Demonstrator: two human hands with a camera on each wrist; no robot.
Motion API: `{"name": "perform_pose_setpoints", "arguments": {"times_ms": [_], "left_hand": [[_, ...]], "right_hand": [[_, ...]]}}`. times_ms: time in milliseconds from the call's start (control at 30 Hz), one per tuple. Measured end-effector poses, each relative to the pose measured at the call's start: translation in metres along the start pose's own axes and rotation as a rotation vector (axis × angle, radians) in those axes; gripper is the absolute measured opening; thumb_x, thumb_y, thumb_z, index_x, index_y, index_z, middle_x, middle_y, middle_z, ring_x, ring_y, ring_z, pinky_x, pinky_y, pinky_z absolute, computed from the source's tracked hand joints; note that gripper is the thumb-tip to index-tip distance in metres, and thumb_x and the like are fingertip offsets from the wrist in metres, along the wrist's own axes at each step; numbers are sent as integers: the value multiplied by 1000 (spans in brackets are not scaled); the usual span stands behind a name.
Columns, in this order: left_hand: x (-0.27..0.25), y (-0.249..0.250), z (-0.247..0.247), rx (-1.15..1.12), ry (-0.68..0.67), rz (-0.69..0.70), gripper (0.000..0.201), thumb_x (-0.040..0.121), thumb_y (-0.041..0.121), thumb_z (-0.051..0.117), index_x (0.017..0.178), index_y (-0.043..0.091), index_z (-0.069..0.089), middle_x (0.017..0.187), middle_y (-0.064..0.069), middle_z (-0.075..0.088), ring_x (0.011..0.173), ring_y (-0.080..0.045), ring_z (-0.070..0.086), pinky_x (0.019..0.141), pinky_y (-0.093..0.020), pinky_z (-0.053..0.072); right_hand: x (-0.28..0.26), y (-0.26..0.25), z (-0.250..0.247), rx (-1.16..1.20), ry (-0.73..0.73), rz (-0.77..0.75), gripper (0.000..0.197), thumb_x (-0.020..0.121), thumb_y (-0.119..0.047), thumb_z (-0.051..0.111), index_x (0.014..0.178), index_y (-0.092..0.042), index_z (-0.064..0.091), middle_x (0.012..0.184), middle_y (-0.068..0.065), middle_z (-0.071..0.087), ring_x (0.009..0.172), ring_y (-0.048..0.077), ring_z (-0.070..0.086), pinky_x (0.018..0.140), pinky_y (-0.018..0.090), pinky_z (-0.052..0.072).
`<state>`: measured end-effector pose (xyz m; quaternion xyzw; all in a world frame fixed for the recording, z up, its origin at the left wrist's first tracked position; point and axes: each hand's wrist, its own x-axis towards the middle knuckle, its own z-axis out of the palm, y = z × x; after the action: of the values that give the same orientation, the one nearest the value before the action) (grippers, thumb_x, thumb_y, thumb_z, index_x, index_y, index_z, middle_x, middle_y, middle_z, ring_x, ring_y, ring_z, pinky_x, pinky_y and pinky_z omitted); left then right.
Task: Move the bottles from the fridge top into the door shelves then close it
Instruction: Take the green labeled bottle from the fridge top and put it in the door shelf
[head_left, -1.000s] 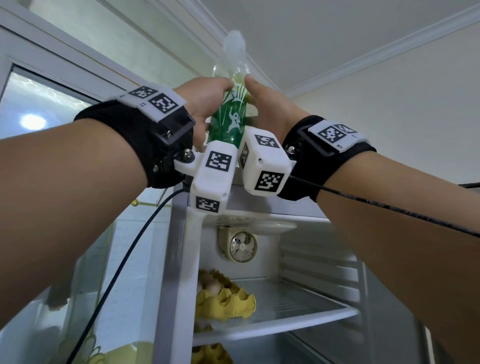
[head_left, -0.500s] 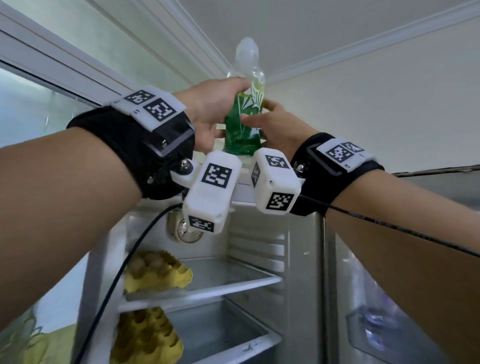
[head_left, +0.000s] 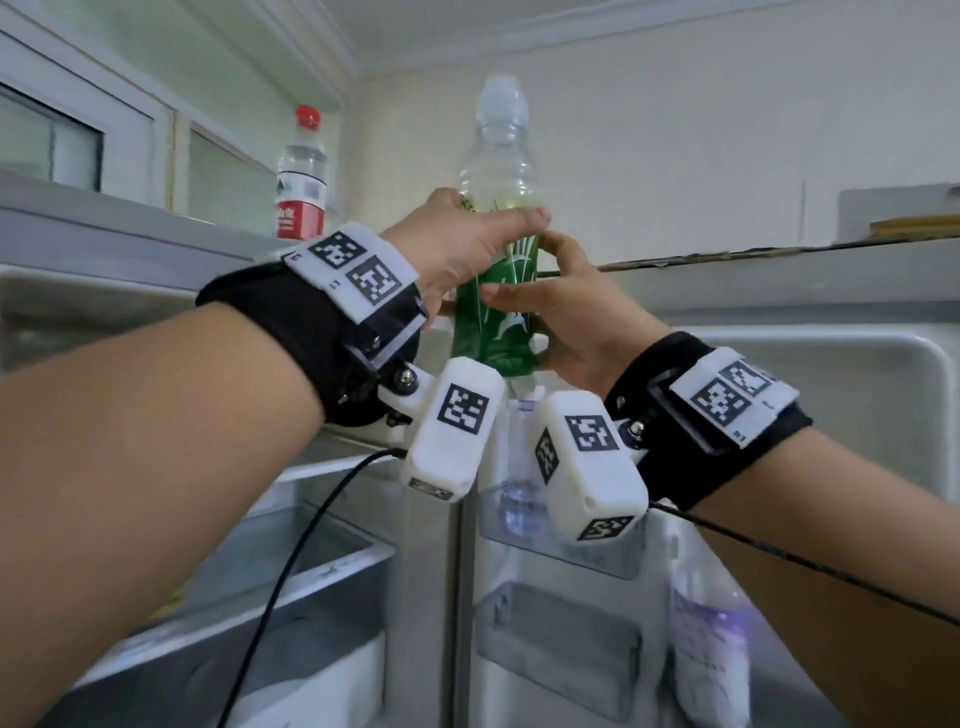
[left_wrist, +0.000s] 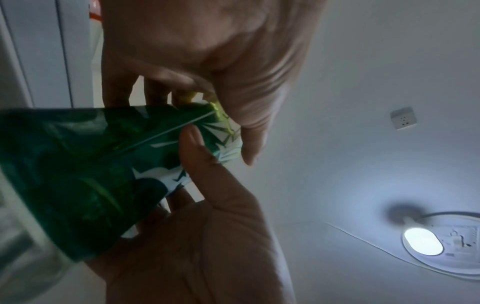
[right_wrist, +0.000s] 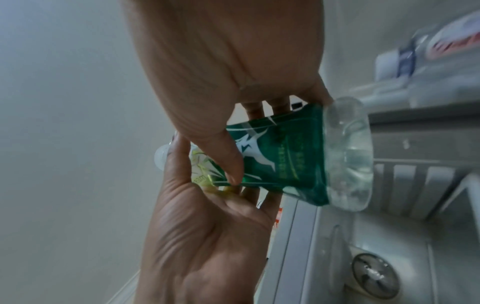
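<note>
Fingers (right_wrist: 235, 164) of both hands curled round the green-labelled bottle (head_left: 498, 306), left hand (head_left: 457, 249) high on the label, right hand (head_left: 566, 317) lower. Bottle upright, off the fridge top (head_left: 119, 228), above the door shelves (head_left: 566, 540). Mid-carry, seemingly; next: lowering into a shelf. Red-capped bottle (head_left: 302, 176) waiting near the top's back edge.

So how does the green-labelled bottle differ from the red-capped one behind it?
The green-labelled clear plastic bottle is held in the air by the left hand and right hand; the red-capped clear bottle with the red label stands untouched on the fridge top. Both are upright.
</note>
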<state>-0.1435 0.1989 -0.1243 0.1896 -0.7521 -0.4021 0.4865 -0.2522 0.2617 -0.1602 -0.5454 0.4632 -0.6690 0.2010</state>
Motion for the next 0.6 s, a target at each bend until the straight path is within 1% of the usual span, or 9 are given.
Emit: {"name": "perform_pose_setpoints", "arguments": {"times_ms": [67,100,167,267,300,367,433,533,600], "left_hand": [[-8,-5,21,-48,-40,-17,73,70,51,79,127,20,46,110,-4,66,96,-24,67,83,-47,59],[-13,-7,31,-65,-60,-28,69,71,48,79,124,20,47,108,-4,68,94,-24,69,81,-46,60],[-22,-11,50,-82,-95,-47,76,67,46,82,129,20,47,110,-4,69,96,-26,70,80,-46,60],[-34,-15,76,-81,-139,-46,80,64,48,83,131,23,47,115,-2,65,100,-25,65,83,-46,58],[-39,-15,85,-88,-166,-50,78,66,47,82,130,24,46,113,-2,64,98,-24,65,80,-43,58],[-50,-18,104,-120,-232,-71,74,71,41,81,133,23,45,111,0,64,91,-17,64,67,-34,53],[-59,-22,121,-154,-283,-96,74,74,38,80,135,21,43,109,0,66,87,-13,65,59,-28,47],[-69,-33,147,-178,-339,-139,70,74,37,80,131,21,43,108,-1,67,88,-15,66,60,-29,49],[-75,-41,163,-187,-366,-158,68,74,36,81,129,22,42,108,-1,67,89,-15,68,63,-30,52]], "right_hand": [[-18,7,-21,-27,16,30,64,78,4,71,118,-35,39,122,16,64,109,34,65,80,65,53],[-27,10,-31,-39,23,47,63,78,5,71,115,-36,40,122,17,64,107,34,65,78,64,54],[-44,14,-49,-87,49,74,64,77,4,72,116,-36,41,119,17,66,104,33,67,79,61,55],[-64,14,-70,-193,137,72,74,73,-8,80,130,-33,40,113,13,70,108,31,67,96,61,47],[-70,12,-76,-228,170,57,79,72,-13,81,134,-34,38,109,10,71,109,31,67,99,60,45],[-83,9,-88,-275,214,36,86,73,-14,81,141,-34,32,101,5,72,105,28,70,99,56,48],[-96,8,-99,-332,235,28,89,76,-9,78,145,-31,25,97,4,71,93,22,72,92,47,55],[-115,14,-115,-440,273,38,88,76,-4,77,145,-26,27,94,6,69,81,16,70,73,30,61],[-124,21,-126,-500,305,56,86,75,-2,78,143,-23,31,95,7,69,70,9,69,53,17,54]]}}
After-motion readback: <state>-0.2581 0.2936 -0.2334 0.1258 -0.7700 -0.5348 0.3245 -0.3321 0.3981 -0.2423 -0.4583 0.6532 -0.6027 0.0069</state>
